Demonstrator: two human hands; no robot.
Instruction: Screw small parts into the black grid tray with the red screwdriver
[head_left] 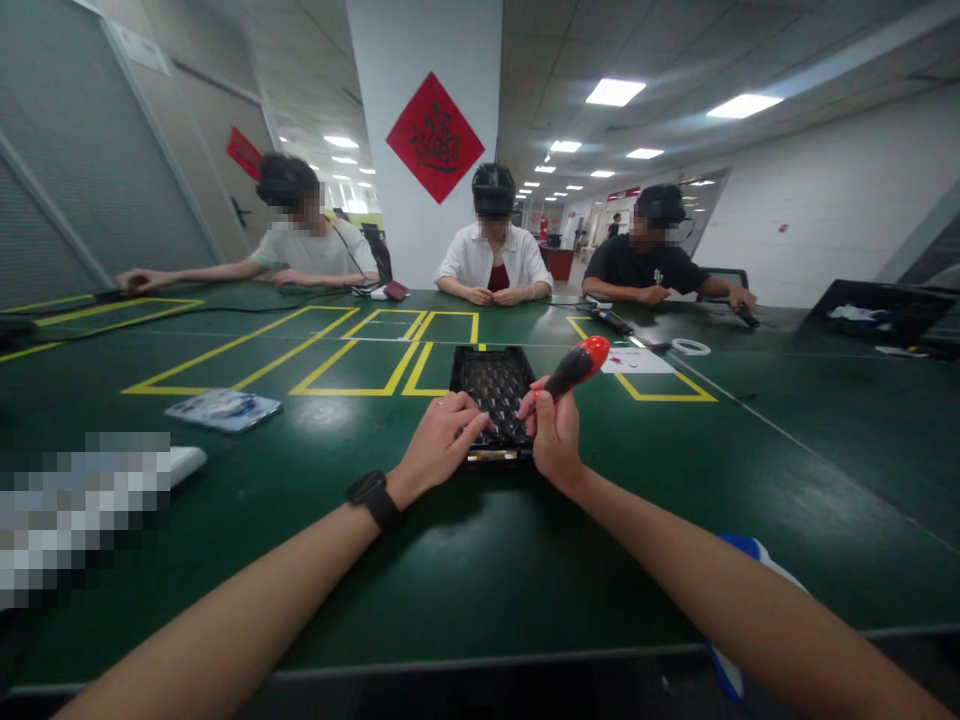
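A black plastic tray (496, 376) lies on the table straight ahead, its floor dotted with small shiny pieces too small to name. Over its left near side is my left hand (442, 440), fingers bent and drawn close to the thumb; whether something small sits between the fingertips is not visible. My right hand (556, 440) is closed around a screwdriver (577, 366) with a red and black handle. The handle's end tilts up and to the right, while the fingertips are above the tray's right side. The screwdriver's tip is hidden.
Yellow tape outlines (337, 372) mark the green table (337, 600). A clear packet (223, 408) lies left; a paper sheet (637, 360) and a white tape roll (690, 347) lie right. Three people sit across the table. A blue and white object (757, 550) is partly behind my right forearm.
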